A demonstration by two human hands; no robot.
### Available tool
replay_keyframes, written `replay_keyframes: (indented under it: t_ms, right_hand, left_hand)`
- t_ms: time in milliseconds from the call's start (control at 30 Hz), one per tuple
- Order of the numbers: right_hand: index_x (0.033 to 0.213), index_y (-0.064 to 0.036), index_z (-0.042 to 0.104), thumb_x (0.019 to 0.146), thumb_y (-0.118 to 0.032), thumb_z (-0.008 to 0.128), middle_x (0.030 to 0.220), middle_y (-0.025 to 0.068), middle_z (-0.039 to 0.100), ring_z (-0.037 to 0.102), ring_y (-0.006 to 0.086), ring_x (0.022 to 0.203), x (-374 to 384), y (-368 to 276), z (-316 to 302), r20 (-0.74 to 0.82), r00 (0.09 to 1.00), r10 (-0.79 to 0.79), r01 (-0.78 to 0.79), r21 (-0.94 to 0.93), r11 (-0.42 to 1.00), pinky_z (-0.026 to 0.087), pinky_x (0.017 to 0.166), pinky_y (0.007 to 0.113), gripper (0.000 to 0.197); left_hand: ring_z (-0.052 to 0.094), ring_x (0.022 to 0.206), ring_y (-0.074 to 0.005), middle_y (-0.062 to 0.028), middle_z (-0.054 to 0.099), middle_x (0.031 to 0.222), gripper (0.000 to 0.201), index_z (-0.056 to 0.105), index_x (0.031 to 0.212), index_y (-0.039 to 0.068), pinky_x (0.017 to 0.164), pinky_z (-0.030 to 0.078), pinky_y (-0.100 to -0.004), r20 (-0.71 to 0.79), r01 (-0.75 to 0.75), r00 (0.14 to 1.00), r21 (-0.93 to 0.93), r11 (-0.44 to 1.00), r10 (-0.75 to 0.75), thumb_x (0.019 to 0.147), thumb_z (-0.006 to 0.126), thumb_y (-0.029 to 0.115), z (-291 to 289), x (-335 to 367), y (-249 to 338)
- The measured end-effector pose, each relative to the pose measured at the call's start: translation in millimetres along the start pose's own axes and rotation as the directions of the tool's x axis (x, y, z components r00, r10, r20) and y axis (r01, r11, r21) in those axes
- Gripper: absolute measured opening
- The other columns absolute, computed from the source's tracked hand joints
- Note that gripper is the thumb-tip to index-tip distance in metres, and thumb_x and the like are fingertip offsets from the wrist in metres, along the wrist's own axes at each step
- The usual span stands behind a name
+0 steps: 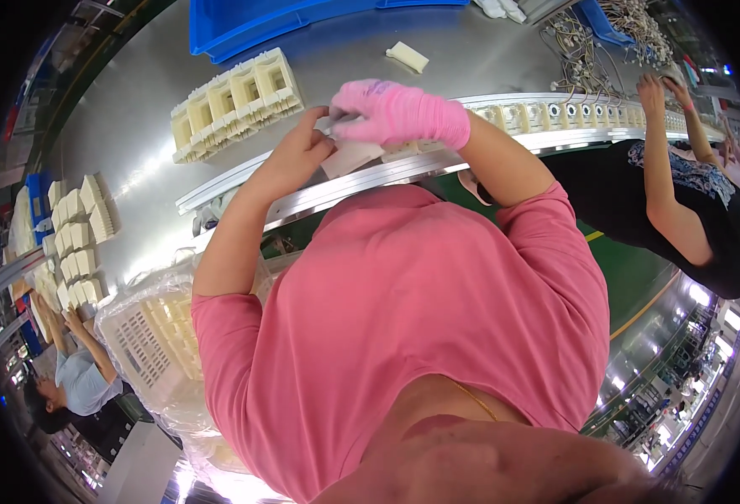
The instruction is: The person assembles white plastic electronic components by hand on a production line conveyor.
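My left hand (301,151) is bare, its thumb and fingers curled near the metal rail. Facing it, my right hand (387,113) wears a pink glove with greyish fingertips, and its fingers are bent inward. The fingertips of both hands come close together around something small that they hide. Just below them a flat white piece (351,158) lies tilted over the rail; I cannot tell whether either hand grips it. A row of cream plastic housings (237,102) stands on the metal table beyond my left hand. One loose cream piece (408,57) lies beyond my right hand.
The metal rail (370,179) runs along the near table edge, with a line of cream units (546,116) to the right. A blue bin (302,25) and tangled wires (584,50) stand at the back. A white crate (139,344) sits lower left. Co-workers are on both sides.
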State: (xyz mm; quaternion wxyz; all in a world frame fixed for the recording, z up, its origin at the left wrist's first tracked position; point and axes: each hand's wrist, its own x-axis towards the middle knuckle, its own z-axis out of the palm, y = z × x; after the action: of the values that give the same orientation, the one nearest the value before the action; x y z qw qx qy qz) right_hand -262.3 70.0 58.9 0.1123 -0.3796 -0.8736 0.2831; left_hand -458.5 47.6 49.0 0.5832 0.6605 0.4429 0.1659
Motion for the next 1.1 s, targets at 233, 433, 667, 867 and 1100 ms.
replay_keyframes:
  t_ms: [233, 433, 667, 867, 1100]
  right_hand:
    - [0.088, -0.0042, 0.056, 0.079, -0.037, 0.047, 0.086, 0.0161, 0.057, 0.056, 0.0312, 0.085, 16, -10, 8, 0.133, 0.973, 0.189, -0.181, -0.070, 0.981, 0.044, 0.075, 0.038, 0.036]
    - [0.090, -0.0032, 0.058, 0.078, -0.036, 0.047, 0.086, 0.0170, 0.060, 0.058, 0.0306, 0.085, 14, 0, 16, 0.048, 0.980, 0.191, -0.195, 0.122, 0.973, 0.045, 0.076, 0.037, 0.037]
    - [0.093, 0.0000, 0.056, 0.076, -0.034, 0.049, 0.083, 0.0180, 0.060, 0.057, 0.0315, 0.087, 30, 63, -22, -0.085, 0.968, 0.237, -0.219, 0.181, 0.959, 0.044, 0.077, 0.036, 0.039]
    - [0.117, -0.0043, 0.043, 0.074, -0.034, 0.052, 0.097, 0.0189, 0.058, 0.056, 0.0328, 0.090, 25, 176, -11, -0.146, 0.863, 0.484, -0.504, -0.318, 0.803, 0.044, 0.079, 0.038, 0.053]
    - [0.123, -0.0038, 0.038, 0.072, -0.019, 0.055, 0.104, 0.0163, 0.056, 0.057, 0.0294, 0.093, 18, 157, 7, -0.077, 0.788, 0.610, -0.577, -0.435, 0.691, 0.047, 0.075, 0.040, 0.055]
  left_hand:
    - [0.056, 0.079, -0.0353, -0.0188, 0.058, 0.082, 0.030, 0.041, 0.106, -0.003, 0.070, 0.044, -0.0412, -0.100, -0.123, 0.961, 0.681, 0.722, 0.258, 0.078, 0.046, 0.010, 11, 2, -5]
    - [0.055, 0.079, -0.0398, -0.0225, 0.059, 0.083, 0.036, 0.038, 0.111, -0.003, 0.070, 0.044, -0.0449, -0.117, 0.040, 0.992, 0.638, 0.769, 0.046, 0.078, 0.045, 0.009, 23, -17, -1]
    - [0.055, 0.079, -0.0380, -0.0207, 0.059, 0.085, 0.048, 0.031, 0.126, 0.003, 0.072, 0.043, -0.0407, 0.083, -0.039, 0.996, 0.275, 0.961, 0.017, 0.080, 0.047, 0.009, 3, -9, 10]
    - [0.052, 0.099, -0.0326, -0.0158, 0.055, 0.107, 0.036, 0.056, 0.111, 0.015, 0.082, 0.041, -0.0367, -0.142, -0.247, 0.882, 0.674, 0.696, 0.450, 0.077, 0.048, 0.003, -74, 65, 4]
    - [0.027, 0.129, -0.0221, -0.0074, 0.044, 0.129, 0.035, 0.067, 0.093, 0.020, 0.102, 0.019, -0.0494, 0.130, -0.130, 0.991, 0.960, 0.247, 0.016, 0.066, 0.055, 0.001, -91, 129, -41]
